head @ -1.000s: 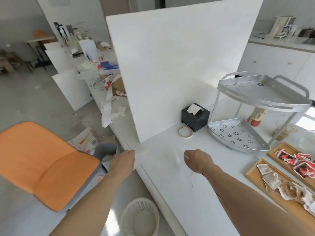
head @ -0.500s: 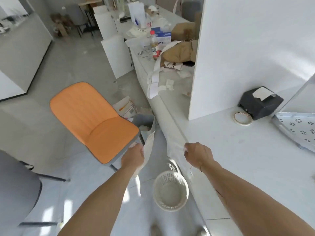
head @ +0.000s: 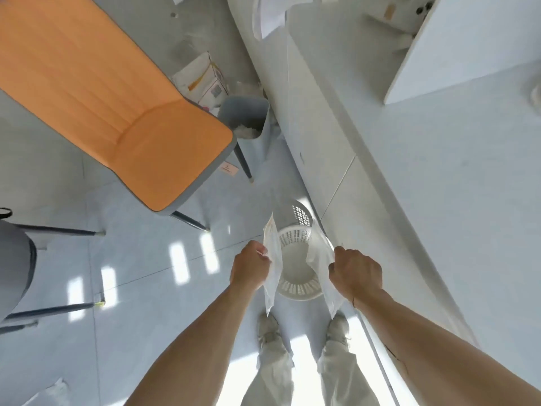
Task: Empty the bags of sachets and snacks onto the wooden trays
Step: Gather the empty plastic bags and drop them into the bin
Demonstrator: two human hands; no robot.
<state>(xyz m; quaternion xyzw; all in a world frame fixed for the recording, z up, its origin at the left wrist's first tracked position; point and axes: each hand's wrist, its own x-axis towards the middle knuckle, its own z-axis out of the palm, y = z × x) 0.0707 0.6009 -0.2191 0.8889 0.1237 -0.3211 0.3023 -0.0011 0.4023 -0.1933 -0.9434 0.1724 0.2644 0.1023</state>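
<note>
the floor [head: 140, 288] of pale tiles filled most of the view, with sun patches across it. the white desk [head: 439, 200] ran along the right side, one upright white board [head: 468, 45] standing on it. one orange chair [head: 111, 92] stood on the floor to the left, and part of one grey chair [head: 14, 265] showed at the left edge. both forearms reached forward and down from the bottom of the view, roughly side by side, wrists bent a little inward. the left hand [head: 248, 266] was closed in a fist on the left edge of one clear plastic bag [head: 273, 259]; the right hand [head: 355, 272] was closed the same way on the bag's right edge. between them the bag was held stretched open, its corners hanging down below the fists, directly above one round white slotted basket [head: 297, 253] that stood on the floor beside the desk front. whether the bag held anything could not be told. one grey bin [head: 248, 118] with crumpled white material inside sat behind the orange chair, touching the desk base, one printed paper bag [head: 202, 79] just behind it. two pale shoes [head: 268, 326] showed below the hands.
</note>
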